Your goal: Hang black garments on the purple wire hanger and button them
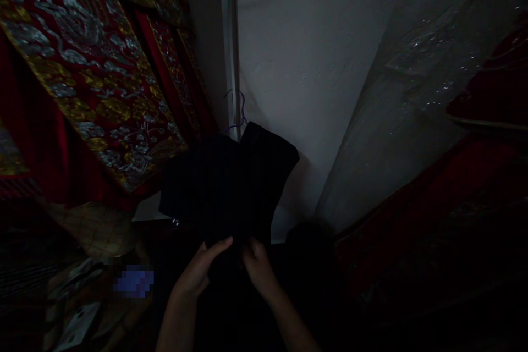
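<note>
A black garment (pixel 231 181) hangs on a thin wire hanger (pixel 237 110) from a vertical pole in a dim corner. My left hand (pixel 202 269) presses its thumb and fingers on the lower front of the garment. My right hand (pixel 256 264) is closed on the same dark cloth just to the right. Both hands almost touch at the garment's lower middle. What the fingers pinch is lost in the dark fabric.
Red garments with gold and silver embroidery (pixel 91 77) hang at the left. A sheer glittery fabric (pixel 412 110) and red cloth (pixel 454 192) hang at the right. A white wall (pixel 313 66) stands behind. Boxes and papers (pixel 78 297) lie at lower left.
</note>
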`<state>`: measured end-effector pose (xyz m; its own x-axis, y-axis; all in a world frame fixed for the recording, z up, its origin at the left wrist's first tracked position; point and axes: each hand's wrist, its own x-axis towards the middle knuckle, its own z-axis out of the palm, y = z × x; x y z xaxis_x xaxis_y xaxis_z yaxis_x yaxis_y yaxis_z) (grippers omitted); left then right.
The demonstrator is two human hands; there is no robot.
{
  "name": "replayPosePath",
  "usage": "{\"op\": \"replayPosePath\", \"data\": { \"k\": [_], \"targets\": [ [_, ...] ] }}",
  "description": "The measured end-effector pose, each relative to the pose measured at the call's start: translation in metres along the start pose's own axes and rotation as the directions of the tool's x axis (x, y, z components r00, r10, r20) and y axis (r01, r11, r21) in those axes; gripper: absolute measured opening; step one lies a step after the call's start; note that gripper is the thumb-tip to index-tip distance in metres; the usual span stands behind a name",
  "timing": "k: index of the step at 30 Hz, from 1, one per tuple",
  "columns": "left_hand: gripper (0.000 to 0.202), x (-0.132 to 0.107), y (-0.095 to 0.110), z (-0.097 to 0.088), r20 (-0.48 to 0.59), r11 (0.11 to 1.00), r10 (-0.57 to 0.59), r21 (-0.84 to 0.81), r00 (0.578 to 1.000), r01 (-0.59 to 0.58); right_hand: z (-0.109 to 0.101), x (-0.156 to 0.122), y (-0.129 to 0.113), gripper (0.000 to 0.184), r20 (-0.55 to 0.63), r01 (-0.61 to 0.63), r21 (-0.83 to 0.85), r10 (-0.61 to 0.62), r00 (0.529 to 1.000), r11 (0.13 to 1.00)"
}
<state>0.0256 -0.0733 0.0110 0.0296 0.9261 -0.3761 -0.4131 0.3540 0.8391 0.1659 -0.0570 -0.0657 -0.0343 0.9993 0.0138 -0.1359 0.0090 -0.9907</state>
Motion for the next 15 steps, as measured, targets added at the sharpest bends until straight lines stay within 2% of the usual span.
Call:
{"op": "replayPosePath", "data": {
  "k": [3,5,6,7,8,9,10,11,12,13,15],
  "targets": [
    [0.048,0.009,0.004,-0.007,-0.01,0.999,-0.029,-0.038,1.0,0.028,0.005,0.0,0.001,0.027,-0.017,-0.048,0.015,0.048,0.999,0.999],
    [0.044,0.023,0.005,-0.018,-0.102,0.996,0.058,-0.056,0.993,-0.064,0.004,0.0,0.002,0.029,-0.01,-0.088,0.019,0.088,0.996,0.996],
    [0.043,0.032,0.004,-0.025,-0.2,0.986,0.153,-0.031,0.968,-0.163,0.001,0.0,0.003,0.03,-0.001,-0.108,0.021,0.108,0.994,0.994],
    [0.044,0.04,0.0,-0.033,-0.315,0.96,0.276,0.036,0.908,-0.279,-0.001,0.0,0.003,0.031,0.009,-0.124,0.024,0.124,0.992,0.992],
    [0.045,0.048,-0.006,-0.041,-0.416,0.911,0.409,0.142,0.812,-0.387,-0.004,0.0,0.003,0.032,0.016,-0.134,0.028,0.134,0.991,0.991],
    [0.048,0.054,-0.015,-0.047,-0.483,0.844,0.535,0.269,0.693,-0.464,-0.006,0.0,0.003,0.033,0.022,-0.14,0.031,0.139,0.99,0.99],
    [0.05,0.057,-0.026,-0.052,-0.499,0.771,0.636,0.388,0.588,-0.505,-0.008,0.0,0.003,0.034,0.028,-0.142,0.032,0.141,0.99,0.989],
    [0.05,0.059,-0.039,-0.054,-0.476,0.712,0.703,0.473,0.529,-0.52,-0.009,-0.001,0.003,0.035,0.034,-0.146,0.032,0.145,0.989,0.989],
    [0.049,0.059,-0.053,-0.054,-0.416,0.678,0.733,0.516,0.538,-0.524,-0.009,-0.001,0.003,0.036,0.045,-0.152,0.031,0.151,0.988,0.988],
    [0.047,0.057,-0.067,-0.051,-0.324,0.675,0.723,0.519,0.609,-0.525,-0.009,-0.002,0.003,0.037,0.059,-0.161,0.026,0.159,0.986,0.987],
    [0.042,0.051,-0.09,-0.039,-0.142,0.724,0.625,0.472,0.768,-0.502,-0.007,-0.003,0.003,0.039,0.098,-0.171,0.0,0.17,0.98,0.985]
  ]
}}
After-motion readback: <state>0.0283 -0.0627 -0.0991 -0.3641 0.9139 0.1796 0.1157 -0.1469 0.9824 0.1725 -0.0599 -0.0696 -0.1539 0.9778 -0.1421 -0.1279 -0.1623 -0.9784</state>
